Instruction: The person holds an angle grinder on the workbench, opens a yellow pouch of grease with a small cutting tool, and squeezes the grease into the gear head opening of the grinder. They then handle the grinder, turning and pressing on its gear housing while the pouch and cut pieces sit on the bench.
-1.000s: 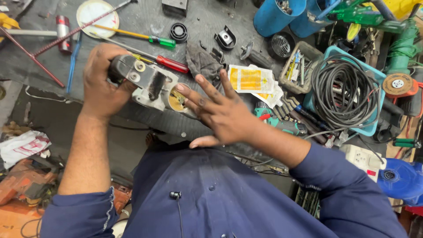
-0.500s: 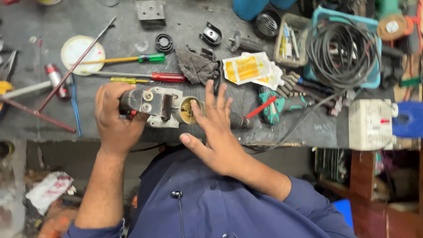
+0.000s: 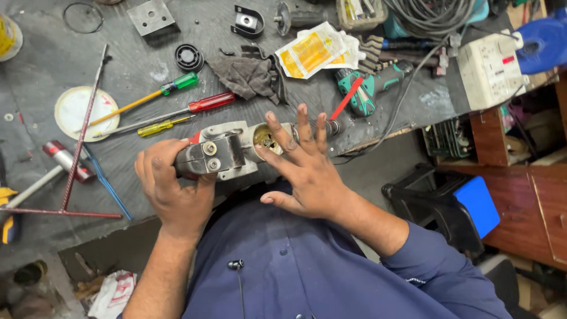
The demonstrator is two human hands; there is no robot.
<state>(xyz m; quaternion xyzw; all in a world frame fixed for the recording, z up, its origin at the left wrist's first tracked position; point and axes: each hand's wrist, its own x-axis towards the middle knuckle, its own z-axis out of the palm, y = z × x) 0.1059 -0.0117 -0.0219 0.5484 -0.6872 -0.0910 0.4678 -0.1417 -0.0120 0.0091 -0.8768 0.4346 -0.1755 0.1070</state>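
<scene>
the grey metal power-tool gearbox housing with a brass-coloured opening (image 3: 236, 150) lay at the near edge of the dark workbench (image 3: 47, 77), just in front of the person's blue-shirted chest, its long axis running left to right across the body, between the two hands. the left hand (image 3: 171, 186) was the one on it in earnest: fingers curled shut around the dark left end of the housing, wrist straight, forearm coming up from below. the right hand (image 3: 304, 165) was spread wide, fingers fanned and straight, gripping nothing; its fingertips rested on or just over the right end beside the brass opening, thumb hanging towards the chest. whether the palm pressed on the shaft end could not be told.

farther out on the bench lay a red-handled screwdriver (image 3: 207, 102), a green-handled screwdriver with a yellow shaft (image 3: 177, 82) and a small yellow screwdriver (image 3: 153, 126), all near the housing. beyond them sat a crumpled grey rag (image 3: 248, 75), yellow-and-white sachets (image 3: 313, 50) and a green cordless drill (image 3: 366, 88). a white power strip (image 3: 487, 68) lay far right.
</scene>
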